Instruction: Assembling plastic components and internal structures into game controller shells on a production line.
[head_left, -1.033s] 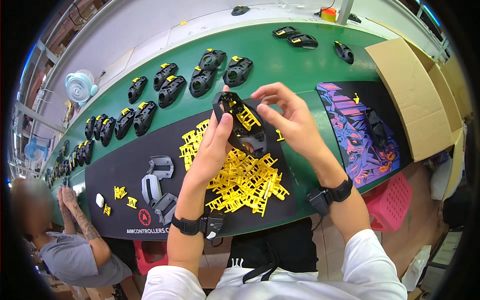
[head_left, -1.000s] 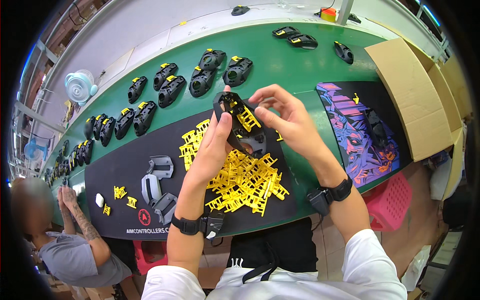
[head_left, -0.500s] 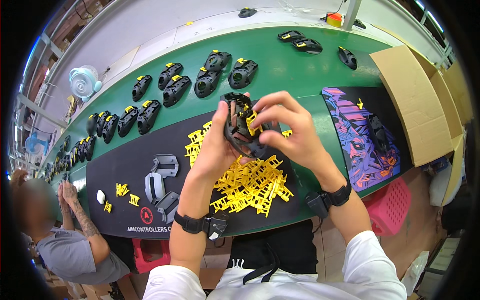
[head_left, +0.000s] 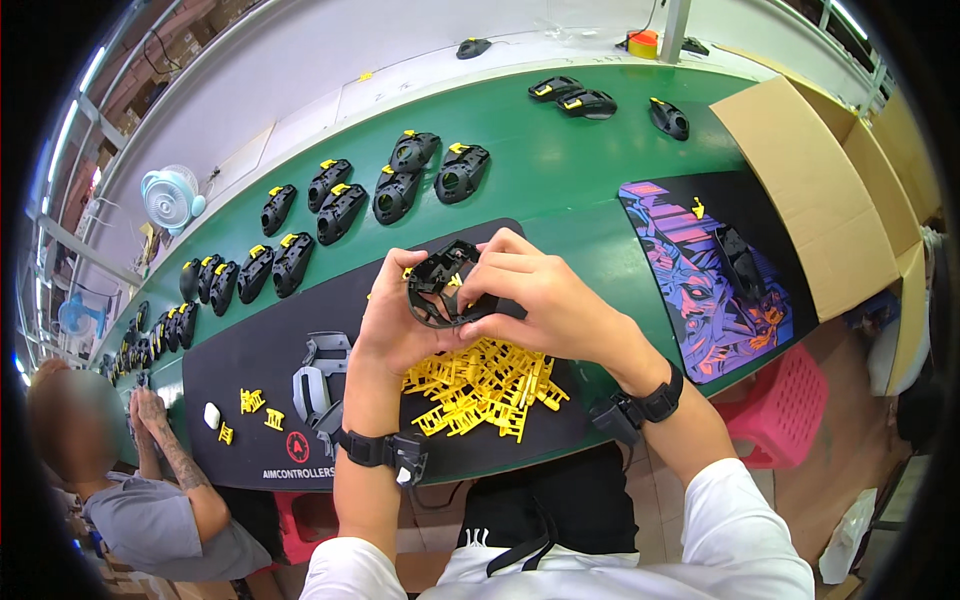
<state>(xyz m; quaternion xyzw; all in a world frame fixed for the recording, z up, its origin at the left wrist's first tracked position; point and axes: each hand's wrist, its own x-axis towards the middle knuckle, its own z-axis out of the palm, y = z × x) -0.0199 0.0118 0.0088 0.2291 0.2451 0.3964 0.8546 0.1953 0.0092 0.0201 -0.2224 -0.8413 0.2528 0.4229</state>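
Over the mat, my left hand point(head_left: 390, 315) grips a black plastic computer-mouse shell point(head_left: 430, 312) by its left side. The shell is tilted, its hollow framework turned up toward me. My right hand point(head_left: 535, 300) is closed at the shell's right side, with fingertips reaching into it and the thumb by its lower rim. A small yellow plastic clip point(head_left: 455, 282) shows inside the shell beside my right fingertips; the fingers hide part of it. Below my hands lies a heap of yellow ladder-shaped clips point(head_left: 490, 390) on the black mat point(head_left: 230, 360).
Several black shells with yellow clips point(head_left: 342, 212) stand along the green table point(head_left: 560, 160). Grey shell pieces point(head_left: 318, 390) and a white lump point(head_left: 211, 415) lie left. To the right are a patterned mat point(head_left: 690, 290), a cardboard box point(head_left: 810, 190) and a pink stool point(head_left: 780, 410). Another person point(head_left: 165, 520) works at left.
Both hands have brought the shell lower and slightly left, tipping it. My right fingers have moved from the yellow clip on its right side into the shell. The view has shifted a little.
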